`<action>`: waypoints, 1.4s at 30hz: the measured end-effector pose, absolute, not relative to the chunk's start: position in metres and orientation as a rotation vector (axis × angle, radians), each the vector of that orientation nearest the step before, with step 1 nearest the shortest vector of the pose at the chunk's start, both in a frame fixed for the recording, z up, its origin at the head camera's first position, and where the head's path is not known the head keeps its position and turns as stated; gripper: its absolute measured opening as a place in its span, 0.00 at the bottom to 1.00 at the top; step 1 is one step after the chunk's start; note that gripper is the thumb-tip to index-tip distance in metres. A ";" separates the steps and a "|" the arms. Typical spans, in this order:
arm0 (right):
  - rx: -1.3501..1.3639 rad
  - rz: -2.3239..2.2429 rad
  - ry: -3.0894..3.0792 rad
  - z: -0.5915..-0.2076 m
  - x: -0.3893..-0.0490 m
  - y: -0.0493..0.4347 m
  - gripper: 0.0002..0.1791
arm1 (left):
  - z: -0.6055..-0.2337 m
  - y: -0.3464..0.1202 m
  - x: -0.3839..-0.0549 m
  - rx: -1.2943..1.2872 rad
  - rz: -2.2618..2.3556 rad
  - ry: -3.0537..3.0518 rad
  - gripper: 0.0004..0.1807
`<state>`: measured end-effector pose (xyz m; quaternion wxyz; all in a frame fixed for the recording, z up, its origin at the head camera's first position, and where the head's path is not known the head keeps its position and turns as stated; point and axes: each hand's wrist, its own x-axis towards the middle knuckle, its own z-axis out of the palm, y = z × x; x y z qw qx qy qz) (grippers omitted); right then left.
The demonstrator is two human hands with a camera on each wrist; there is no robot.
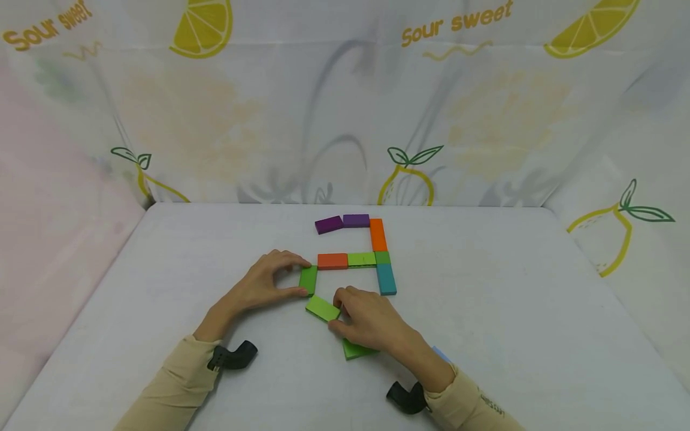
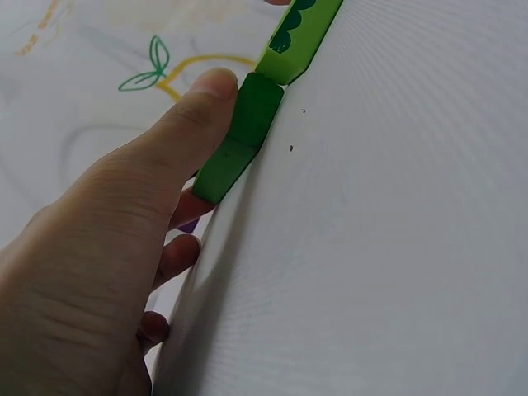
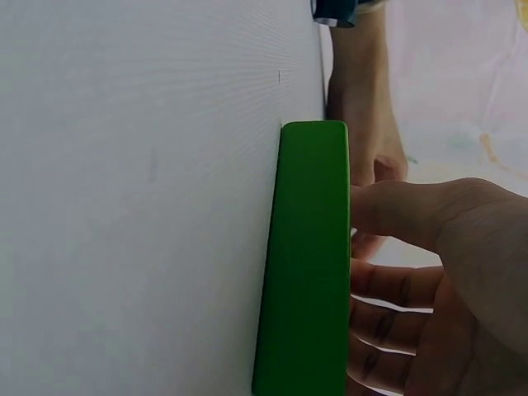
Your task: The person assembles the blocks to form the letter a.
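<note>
My left hand (image 1: 265,278) pinches a green block (image 1: 308,280) end to end between thumb and fingers. In the left wrist view, the thumb lies against that block's near end, with a light green block (image 2: 309,29) touching it. That light green block (image 1: 322,308) lies at a slant, and the thumb and fingers of my right hand (image 1: 374,317) pinch its right end. Another green block (image 1: 357,350) lies partly under the right hand; in the right wrist view this green block (image 3: 307,264) fills the foreground and hides part of the fingertips.
A red-orange block (image 1: 332,261), a light green block (image 1: 361,259) and a small green block (image 1: 382,257) form a row. An orange block (image 1: 378,234), a teal block (image 1: 386,279), a violet block (image 1: 356,221) and a purple block (image 1: 329,225) adjoin. Under the right wrist shows a blue piece (image 1: 441,354).
</note>
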<state>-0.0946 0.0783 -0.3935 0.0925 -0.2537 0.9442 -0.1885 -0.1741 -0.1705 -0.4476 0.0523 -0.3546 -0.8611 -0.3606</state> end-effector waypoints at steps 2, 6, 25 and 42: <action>-0.757 -0.559 2.805 -0.394 -0.095 0.078 0.14 | -0.447 -0.171 -0.174 -1.072 -1.094 -2.624 0.27; -0.760 -0.557 2.803 -0.394 -0.095 0.078 0.14 | -0.446 -0.170 -0.173 -1.064 -1.096 -2.636 0.27; -0.783 -0.632 2.679 -0.389 -0.099 0.097 0.15 | -0.444 -0.171 -0.173 -1.040 -1.166 -2.611 0.23; -0.997 -0.555 2.370 -0.370 -0.100 0.130 0.15 | -0.433 -0.127 -0.148 -1.383 -1.139 -2.360 0.14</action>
